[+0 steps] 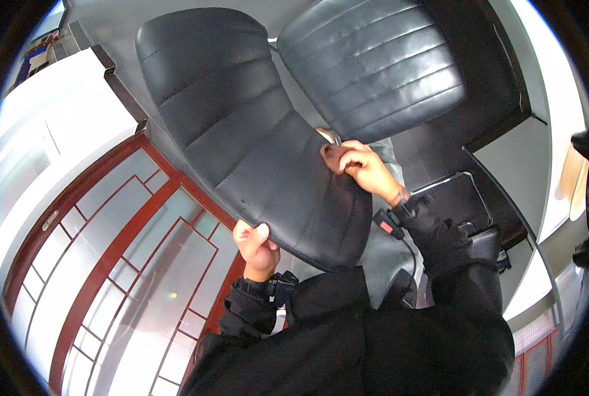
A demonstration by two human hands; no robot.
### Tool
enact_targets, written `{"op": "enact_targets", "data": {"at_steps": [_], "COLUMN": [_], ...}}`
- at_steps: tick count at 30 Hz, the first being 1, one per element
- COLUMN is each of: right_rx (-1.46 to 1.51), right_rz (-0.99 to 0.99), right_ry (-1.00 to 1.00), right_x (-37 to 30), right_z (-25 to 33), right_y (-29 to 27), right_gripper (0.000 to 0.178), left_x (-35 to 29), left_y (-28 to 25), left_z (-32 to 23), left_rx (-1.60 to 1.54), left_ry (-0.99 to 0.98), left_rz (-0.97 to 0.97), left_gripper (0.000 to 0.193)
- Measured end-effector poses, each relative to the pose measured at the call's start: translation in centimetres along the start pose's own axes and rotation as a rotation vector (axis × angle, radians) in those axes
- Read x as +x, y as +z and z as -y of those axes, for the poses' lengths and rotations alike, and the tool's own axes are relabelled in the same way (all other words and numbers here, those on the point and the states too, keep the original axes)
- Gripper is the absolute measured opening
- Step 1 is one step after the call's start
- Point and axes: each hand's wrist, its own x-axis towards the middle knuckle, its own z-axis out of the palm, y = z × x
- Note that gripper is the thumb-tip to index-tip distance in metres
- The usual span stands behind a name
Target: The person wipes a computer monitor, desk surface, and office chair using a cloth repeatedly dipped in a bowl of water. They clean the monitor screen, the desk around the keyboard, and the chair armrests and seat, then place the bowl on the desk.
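A long black padded chair cushion [241, 125] with stitched cross seams leans in front of me, its lower end near my lap. My left hand [257, 249] is closed on its lower left edge, with the thumb on top. On the cushion's right side, my right hand [367, 170] pinches a small brown piece [333, 158] that looks like cloth or soft leather and lies against the black surface. Most of that piece is under my fingers. Just beyond it, a curved shiny part [327, 136] shows at the cushion's edge.
Another black padded chair part [377, 66] stands at the upper right. A bent metal tube frame [482, 191] is to the right. Red-framed glass doors [169, 264] are on the left, below a white panel [57, 105]. A cabled black box [388, 226] hangs by my right wrist.
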Motion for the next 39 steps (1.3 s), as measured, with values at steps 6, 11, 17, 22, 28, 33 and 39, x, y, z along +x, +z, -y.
{"op": "enact_targets", "data": {"at_steps": [6,11,17,22,28,33,39], "right_rx": [0.074,-0.035,0.045,0.163,0.017,-0.003,-0.128], "right_rz": [0.033,0.058,0.025,0.059,0.183,0.279,0.344], "right_ry": [0.187,0.293,0.238,0.056,-0.136,-0.396,-0.44], "right_x": [1.6,1.9,1.6,0.6,-2.4,-4.2,-5.8], "right_z": [-7.6,-11.1,-7.4,2.2,13.3,18.0,19.7], "right_y": [0.8,1.2,0.5,-0.5,0.6,2.5,3.1], "right_gripper": [0.014,0.013,0.018,0.019,0.019,0.041,0.037], "left_x": [-0.2,-0.5,-0.8,-0.3,-0.1,0.1,-0.3], "left_y": [0.4,0.3,-0.6,-0.4,-0.8,-2.3,-2.7], "left_z": [-0.2,0.1,0.5,0.7,0.7,1.5,0.7], "left_rx": [0.016,0.02,-0.044,-0.048,-0.041,0.014,-0.022], "left_ry": [-0.002,-0.039,-0.051,0.016,-0.01,-0.061,-0.198], "left_rz": [-0.005,-0.093,-0.054,0.053,0.071,0.076,0.173], "left_gripper": [0.019,0.023,0.03,0.018,0.017,0.017,0.036]}}
